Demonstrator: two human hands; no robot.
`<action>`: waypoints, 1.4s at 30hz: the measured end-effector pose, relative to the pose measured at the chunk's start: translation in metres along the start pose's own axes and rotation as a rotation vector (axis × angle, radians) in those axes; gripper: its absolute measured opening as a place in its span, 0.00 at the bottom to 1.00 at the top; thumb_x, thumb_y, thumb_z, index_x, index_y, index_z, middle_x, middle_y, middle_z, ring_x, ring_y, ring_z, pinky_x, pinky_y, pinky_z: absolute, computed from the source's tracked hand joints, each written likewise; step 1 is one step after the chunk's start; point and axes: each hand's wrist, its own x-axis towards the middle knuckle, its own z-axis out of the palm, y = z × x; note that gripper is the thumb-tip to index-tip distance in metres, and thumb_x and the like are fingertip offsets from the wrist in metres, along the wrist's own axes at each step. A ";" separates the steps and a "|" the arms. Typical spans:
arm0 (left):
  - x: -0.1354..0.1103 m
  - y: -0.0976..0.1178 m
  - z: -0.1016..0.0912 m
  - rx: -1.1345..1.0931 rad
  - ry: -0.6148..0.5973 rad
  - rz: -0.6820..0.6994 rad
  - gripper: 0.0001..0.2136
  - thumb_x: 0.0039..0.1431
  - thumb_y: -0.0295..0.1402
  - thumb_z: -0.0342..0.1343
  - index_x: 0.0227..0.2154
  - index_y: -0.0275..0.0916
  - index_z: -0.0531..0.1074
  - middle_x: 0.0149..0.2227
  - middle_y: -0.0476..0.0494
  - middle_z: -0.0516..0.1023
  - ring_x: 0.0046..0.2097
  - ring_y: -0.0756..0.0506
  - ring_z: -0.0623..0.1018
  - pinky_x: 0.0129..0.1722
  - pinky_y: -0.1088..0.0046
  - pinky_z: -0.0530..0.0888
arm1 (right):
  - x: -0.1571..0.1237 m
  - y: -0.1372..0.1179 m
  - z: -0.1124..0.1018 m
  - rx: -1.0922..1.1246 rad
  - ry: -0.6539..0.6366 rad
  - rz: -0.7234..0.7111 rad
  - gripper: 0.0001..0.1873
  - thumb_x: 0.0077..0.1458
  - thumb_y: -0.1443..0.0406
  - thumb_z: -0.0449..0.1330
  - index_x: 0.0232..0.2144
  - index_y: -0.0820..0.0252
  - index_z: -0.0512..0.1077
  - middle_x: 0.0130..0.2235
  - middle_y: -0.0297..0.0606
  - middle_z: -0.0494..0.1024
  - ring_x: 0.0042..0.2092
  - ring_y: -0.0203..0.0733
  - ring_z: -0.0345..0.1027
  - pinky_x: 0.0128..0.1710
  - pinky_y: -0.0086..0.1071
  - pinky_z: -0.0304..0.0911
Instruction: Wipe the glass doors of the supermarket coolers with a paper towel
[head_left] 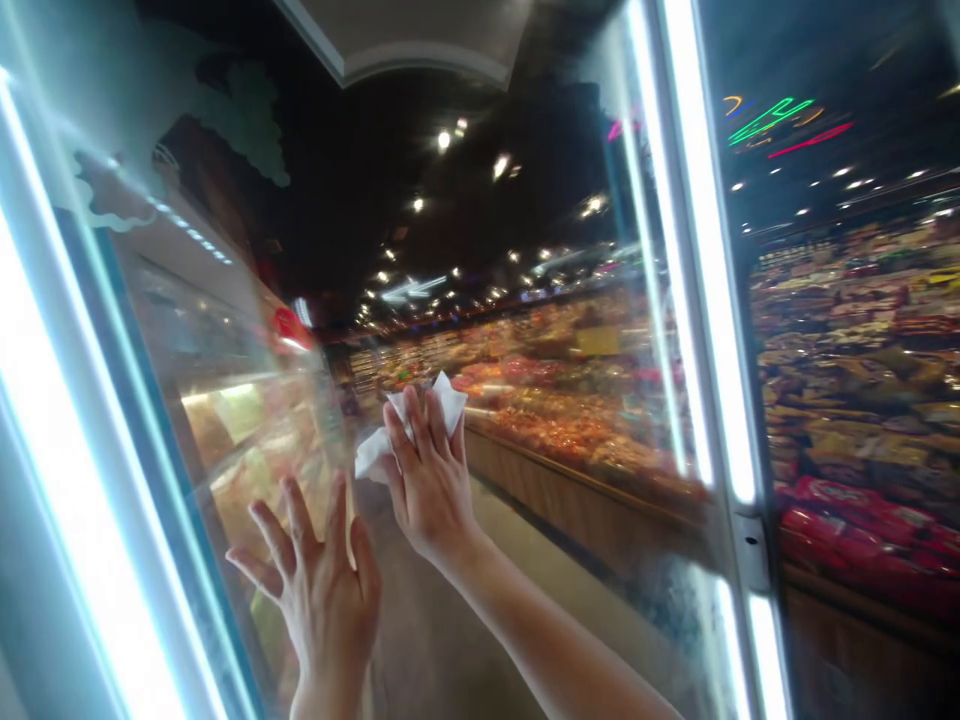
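Note:
My right hand (433, 485) reaches forward with its back toward me, its fingers fairly straight over a white tissue (452, 400). Corners of the tissue stick out above the fingers and to the left of them. The hand presses the tissue toward a transparent glass pane (525, 560). Lower and to the left, my left hand (322, 590) is raised with its fingers spread and nothing in it. It is near the glass, but I cannot tell whether it touches.
Bright light strips (67, 450) run along the left, and more light strips (705, 250) line a metal frame (750, 545) on the right. Beyond the glass, a blurred aisle floor (517, 530) passes a long wood-sided display (570, 500) heaped with packaged goods. Red packages (862, 530) lie at right.

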 end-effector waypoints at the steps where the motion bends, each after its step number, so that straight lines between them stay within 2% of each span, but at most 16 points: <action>1: 0.000 0.006 0.003 -0.008 -0.007 0.014 0.34 0.68 0.33 0.51 0.71 0.59 0.44 0.77 0.46 0.36 0.76 0.30 0.35 0.68 0.26 0.36 | -0.007 0.003 0.000 -0.008 0.010 0.003 0.39 0.71 0.65 0.49 0.75 0.55 0.33 0.76 0.42 0.45 0.77 0.53 0.28 0.72 0.62 0.41; 5: -0.008 0.026 0.016 -0.021 -0.020 0.070 0.34 0.68 0.32 0.52 0.72 0.56 0.44 0.77 0.44 0.37 0.76 0.30 0.36 0.68 0.28 0.35 | -0.042 0.023 0.000 -0.045 0.050 0.018 0.38 0.70 0.68 0.48 0.75 0.56 0.35 0.76 0.42 0.44 0.77 0.52 0.24 0.72 0.58 0.43; 7: -0.012 0.037 0.022 -0.032 -0.015 0.063 0.34 0.68 0.32 0.51 0.72 0.56 0.45 0.77 0.44 0.37 0.76 0.31 0.36 0.68 0.28 0.35 | -0.037 0.035 -0.003 -0.053 0.049 0.031 0.38 0.71 0.67 0.47 0.75 0.55 0.34 0.76 0.42 0.45 0.77 0.52 0.24 0.72 0.59 0.43; 10: -0.015 0.052 0.029 -0.060 -0.026 0.043 0.32 0.69 0.31 0.50 0.71 0.55 0.47 0.77 0.45 0.37 0.76 0.31 0.36 0.68 0.28 0.35 | -0.012 0.048 -0.012 -0.043 0.041 0.044 0.39 0.71 0.66 0.48 0.75 0.54 0.32 0.76 0.43 0.46 0.77 0.53 0.27 0.71 0.62 0.42; 12: -0.017 0.060 0.032 -0.066 -0.027 0.047 0.32 0.69 0.31 0.50 0.71 0.55 0.47 0.77 0.45 0.37 0.76 0.31 0.36 0.68 0.29 0.35 | -0.014 0.056 -0.015 -0.045 0.034 0.038 0.40 0.71 0.66 0.48 0.75 0.55 0.32 0.76 0.44 0.45 0.77 0.54 0.28 0.71 0.62 0.42; 16: -0.025 0.073 0.037 -0.054 0.010 0.016 0.35 0.68 0.29 0.52 0.72 0.56 0.44 0.77 0.44 0.37 0.76 0.31 0.36 0.69 0.29 0.36 | -0.067 0.080 -0.015 -0.100 0.045 0.075 0.38 0.70 0.69 0.47 0.75 0.55 0.35 0.76 0.43 0.45 0.77 0.51 0.26 0.71 0.55 0.47; 18: -0.030 0.082 0.042 -0.053 0.010 0.007 0.35 0.67 0.28 0.52 0.71 0.57 0.44 0.77 0.45 0.37 0.76 0.31 0.36 0.69 0.30 0.36 | -0.079 0.099 -0.019 -0.114 0.047 0.087 0.37 0.70 0.69 0.46 0.75 0.55 0.36 0.76 0.44 0.46 0.77 0.50 0.27 0.70 0.54 0.50; 24: -0.038 0.131 0.064 -0.071 0.000 0.038 0.35 0.67 0.28 0.53 0.72 0.55 0.46 0.76 0.44 0.39 0.76 0.32 0.38 0.70 0.33 0.36 | -0.030 0.151 -0.048 -0.062 0.042 0.126 0.39 0.71 0.67 0.47 0.75 0.51 0.30 0.75 0.49 0.49 0.76 0.57 0.35 0.68 0.65 0.49; 30: -0.045 0.175 0.081 -0.079 0.011 0.034 0.35 0.65 0.29 0.55 0.71 0.53 0.48 0.76 0.42 0.41 0.76 0.32 0.39 0.71 0.34 0.36 | -0.076 0.180 -0.058 -0.057 0.030 0.160 0.41 0.69 0.69 0.48 0.75 0.42 0.34 0.73 0.41 0.57 0.74 0.57 0.46 0.65 0.62 0.60; 36: -0.037 0.211 0.094 -0.099 0.005 0.034 0.35 0.65 0.30 0.55 0.71 0.54 0.49 0.76 0.43 0.41 0.76 0.32 0.39 0.71 0.34 0.35 | -0.052 0.219 -0.072 -0.050 0.025 0.152 0.40 0.70 0.68 0.47 0.75 0.49 0.31 0.76 0.45 0.45 0.76 0.58 0.31 0.68 0.66 0.50; 40: -0.034 0.219 0.097 -0.038 0.036 0.047 0.36 0.65 0.27 0.54 0.72 0.52 0.48 0.76 0.40 0.41 0.76 0.32 0.39 0.70 0.34 0.34 | -0.067 0.236 -0.075 -0.061 0.043 0.157 0.38 0.71 0.68 0.46 0.75 0.51 0.33 0.76 0.47 0.44 0.76 0.55 0.28 0.69 0.66 0.48; 42: -0.034 0.219 0.096 -0.025 0.039 0.046 0.36 0.65 0.27 0.54 0.72 0.52 0.47 0.76 0.41 0.41 0.76 0.32 0.39 0.70 0.34 0.34 | -0.063 0.248 -0.079 -0.057 0.038 0.181 0.38 0.71 0.67 0.46 0.75 0.50 0.33 0.76 0.46 0.43 0.76 0.55 0.28 0.68 0.67 0.48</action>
